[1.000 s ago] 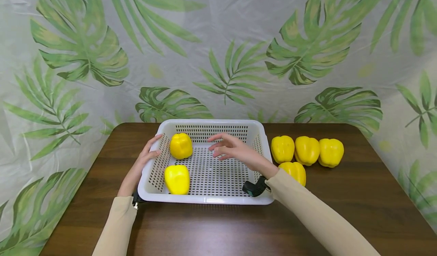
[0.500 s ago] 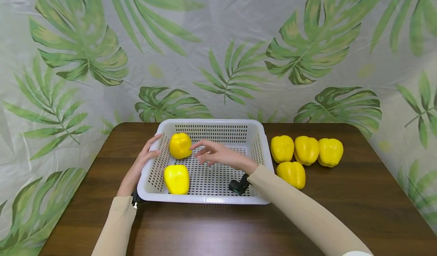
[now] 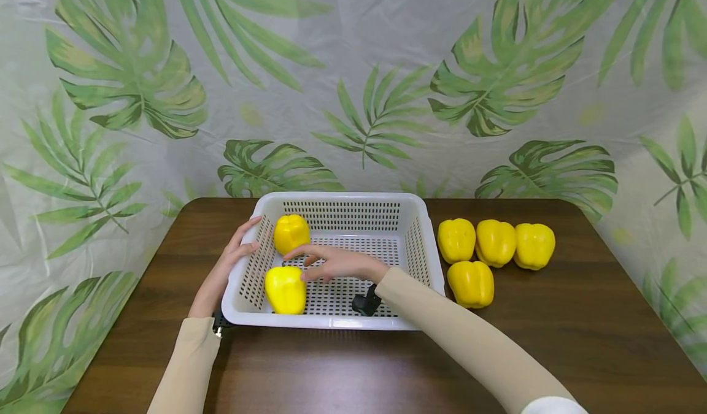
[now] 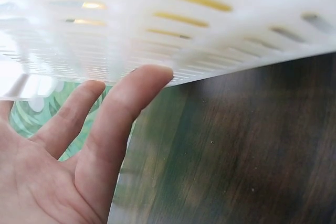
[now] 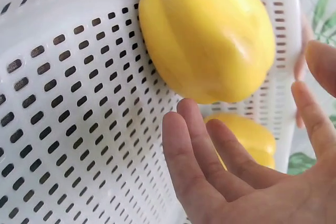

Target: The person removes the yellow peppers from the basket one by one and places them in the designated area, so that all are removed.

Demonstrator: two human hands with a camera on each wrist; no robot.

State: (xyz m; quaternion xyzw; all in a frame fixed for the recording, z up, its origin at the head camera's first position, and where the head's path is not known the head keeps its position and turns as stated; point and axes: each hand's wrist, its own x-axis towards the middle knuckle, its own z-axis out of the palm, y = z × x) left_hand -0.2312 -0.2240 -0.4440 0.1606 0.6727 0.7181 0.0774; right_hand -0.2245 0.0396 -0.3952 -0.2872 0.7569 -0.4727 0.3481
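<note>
A white perforated plastic basket (image 3: 342,322) holds two yellow bell peppers along its left side. One pepper (image 3: 291,235) sits towards the back, the other pepper (image 3: 284,292) nearer the front. My left hand (image 3: 221,273) rests against the basket's left wall from outside; the left wrist view has its fingertips right at the slotted wall. Inside the basket, my right hand (image 3: 338,263) hovers with spread, loosely bent fingers, its fingertips close to the front pepper. Nothing lies in its grasp. In the right wrist view that front pepper (image 5: 210,35) is just beyond the fingertips.
To the basket's right on the brown wooden table (image 3: 574,334), several yellow bell peppers stand close together, one pepper (image 3: 471,284) in front of a row of others. A leaf-printed cloth (image 3: 375,95) hangs behind the table.
My right hand has moved left and towards the front of the basket, from its middle to beside the front pepper. My left hand keeps its place at the wall.
</note>
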